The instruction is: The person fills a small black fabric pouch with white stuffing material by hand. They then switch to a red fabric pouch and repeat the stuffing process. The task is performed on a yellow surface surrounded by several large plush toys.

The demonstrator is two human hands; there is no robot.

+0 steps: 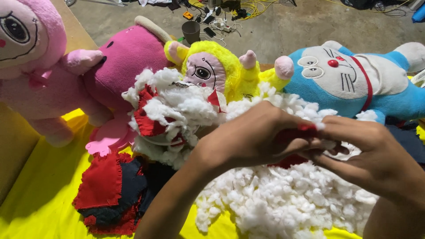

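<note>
Both hands [305, 141] pinching limp red fabric [305, 128] above fluffy white stuffing [283, 199] on yellow cloth [40, 199]

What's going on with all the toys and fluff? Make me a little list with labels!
left hand: pinching red cloth, over the fluff
right hand: meets the left hand at the same cloth
fluff: big white pile on the yellow sheet
red and dark cloth: flat, left of the pile
plush toys: pink one, magenta one, yellow one, blue cat
floor behind: cables, a dark cup
</note>
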